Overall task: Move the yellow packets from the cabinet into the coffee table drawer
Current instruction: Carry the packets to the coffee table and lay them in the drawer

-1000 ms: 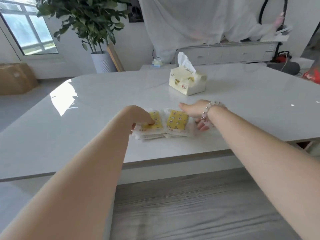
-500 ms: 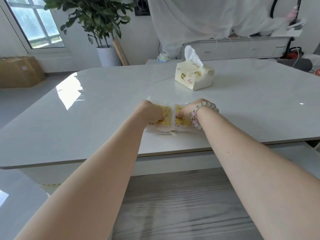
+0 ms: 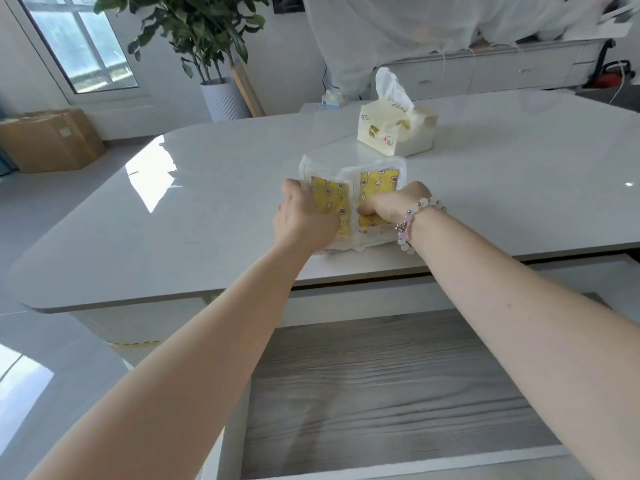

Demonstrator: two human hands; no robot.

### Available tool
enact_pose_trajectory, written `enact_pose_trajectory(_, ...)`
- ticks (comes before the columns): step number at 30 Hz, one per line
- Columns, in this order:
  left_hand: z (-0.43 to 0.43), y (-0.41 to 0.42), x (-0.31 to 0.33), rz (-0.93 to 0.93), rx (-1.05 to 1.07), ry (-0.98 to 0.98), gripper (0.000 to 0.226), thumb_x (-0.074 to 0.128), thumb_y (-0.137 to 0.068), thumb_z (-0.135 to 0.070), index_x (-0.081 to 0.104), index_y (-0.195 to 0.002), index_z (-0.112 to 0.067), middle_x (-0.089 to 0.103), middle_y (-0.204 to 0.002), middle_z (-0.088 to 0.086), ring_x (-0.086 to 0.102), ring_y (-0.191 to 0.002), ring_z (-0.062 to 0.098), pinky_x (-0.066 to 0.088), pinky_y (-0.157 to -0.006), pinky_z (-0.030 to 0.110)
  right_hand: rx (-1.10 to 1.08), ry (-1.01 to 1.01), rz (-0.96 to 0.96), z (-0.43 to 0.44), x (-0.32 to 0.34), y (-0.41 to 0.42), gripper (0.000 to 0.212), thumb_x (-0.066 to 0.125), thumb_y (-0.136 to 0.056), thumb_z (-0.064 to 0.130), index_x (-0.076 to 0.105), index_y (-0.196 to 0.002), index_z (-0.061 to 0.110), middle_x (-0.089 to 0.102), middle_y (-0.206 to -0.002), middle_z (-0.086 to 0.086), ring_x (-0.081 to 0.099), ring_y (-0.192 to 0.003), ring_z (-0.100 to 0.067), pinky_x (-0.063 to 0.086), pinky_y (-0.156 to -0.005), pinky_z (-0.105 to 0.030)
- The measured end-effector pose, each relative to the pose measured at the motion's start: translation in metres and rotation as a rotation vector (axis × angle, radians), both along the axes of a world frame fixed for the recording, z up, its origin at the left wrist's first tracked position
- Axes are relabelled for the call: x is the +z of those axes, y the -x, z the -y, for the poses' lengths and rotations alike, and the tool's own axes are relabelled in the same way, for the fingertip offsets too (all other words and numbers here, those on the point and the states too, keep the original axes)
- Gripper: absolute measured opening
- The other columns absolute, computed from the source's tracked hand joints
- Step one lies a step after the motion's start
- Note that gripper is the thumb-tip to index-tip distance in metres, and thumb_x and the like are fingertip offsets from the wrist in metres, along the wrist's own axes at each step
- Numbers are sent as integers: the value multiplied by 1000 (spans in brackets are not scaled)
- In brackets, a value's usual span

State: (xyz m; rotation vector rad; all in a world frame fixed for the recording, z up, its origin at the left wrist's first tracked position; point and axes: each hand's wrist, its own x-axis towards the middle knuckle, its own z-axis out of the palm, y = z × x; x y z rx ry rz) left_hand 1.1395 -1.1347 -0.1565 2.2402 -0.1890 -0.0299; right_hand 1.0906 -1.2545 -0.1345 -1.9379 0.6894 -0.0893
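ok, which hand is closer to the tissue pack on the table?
Right. The right hand is directly on the near side of the tissue pack, gripping the yellow packets; the left hand is further off to the left, also gripping them.

Packets: flat plastic packets with yellow patterned faces (image 3: 377, 183) lay side by side near the tabletop's (image 3: 207, 216) front edge.
Drawer: grey wood-grain drawer (image 3: 381, 393) stood open below that edge.

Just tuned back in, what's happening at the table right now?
A person grips two side-by-side stacks of yellow packets on the coffee table, near its front edge: the left hand holds the left stack, the right hand the right one. The drawer below stands pulled open, and the packets are not in it yet. A tissue pack sits farther back on the table.
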Motion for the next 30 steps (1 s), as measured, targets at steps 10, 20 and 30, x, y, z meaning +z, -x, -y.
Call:
enact_pose_trajectory(10,-88,91,-42,-470,-334,221,31,74,-79,-5,63,-107,-13,73,-97,2,70,-92,21,55,-85,41,-102,-553,338,43,-35,42,27,77,-73,12,71,-100,11,74,-97,-3,71,-92,-20,54,-87,-37)
enact_pose_trajectory(20,-78,52,-131,-534,-20,-295,39,69,-82,-24,45,-110,-10,54,-91,0,58,-87,17,52,-63,28,160,-602,511,-7,-63,97,24,80,-61,2,74,-79,17,75,-89,-2,72,-86,-18,58,-69,-34)
enact_pose_trajectory(30,-76,62,-133,-196,-59,-580,81,62,-84,-8,6,-142,-12,35,-128,13,55,-107,35,46,-79,35,395,-115,-67,-22,-103,98,28,83,-68,10,69,-92,9,74,-89,-2,71,-83,-17,58,-80,-38)
